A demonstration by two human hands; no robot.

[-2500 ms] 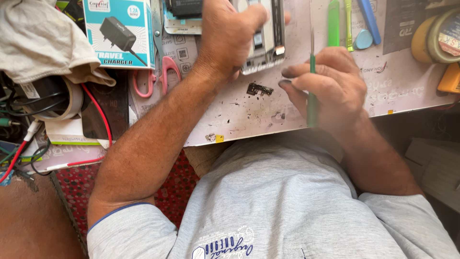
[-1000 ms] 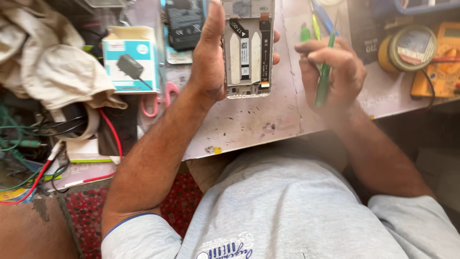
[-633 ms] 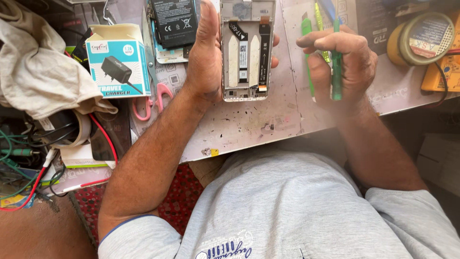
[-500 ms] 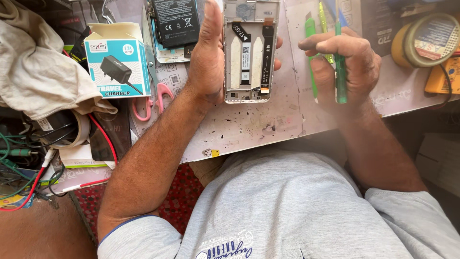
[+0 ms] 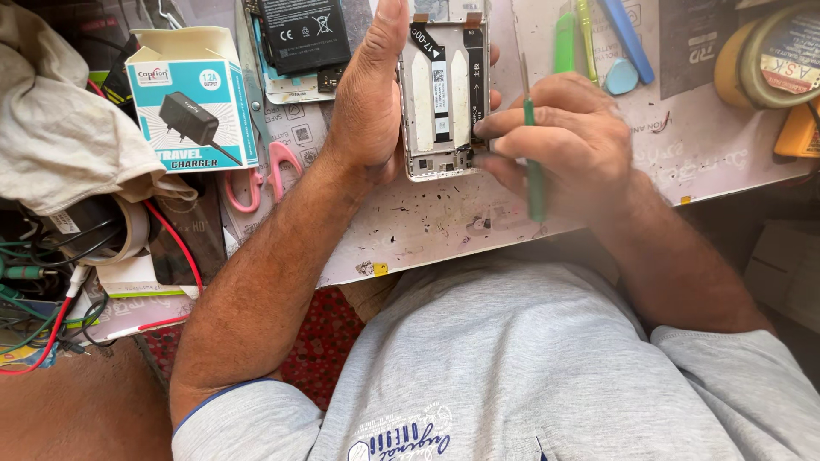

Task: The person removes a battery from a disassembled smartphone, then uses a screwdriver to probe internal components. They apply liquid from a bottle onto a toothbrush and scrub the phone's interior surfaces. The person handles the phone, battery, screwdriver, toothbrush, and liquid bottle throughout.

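Observation:
My left hand [image 5: 369, 102] grips the left edge of an opened phone [image 5: 444, 94], back cover off, its white frame and ribbon cables facing up over the work mat [image 5: 427, 230]. My right hand [image 5: 564, 145] holds a thin green-handled screwdriver [image 5: 534, 162] and rests its fingertips at the phone's lower right corner. The tool's metal tip points up beside the phone's right edge.
A black battery [image 5: 303, 34] lies at the top, with pink-handled scissors [image 5: 265, 171] and a teal charger box [image 5: 192, 107] to the left. Green and blue pry tools [image 5: 589, 34] and a tape roll [image 5: 769, 51] sit on the right. Cloth [image 5: 68, 137] and tangled wires [image 5: 34, 299] fill the left.
My right hand has come left and down from beside the phone to its lower right corner, turning the green tool. The phone has stayed in my left hand.

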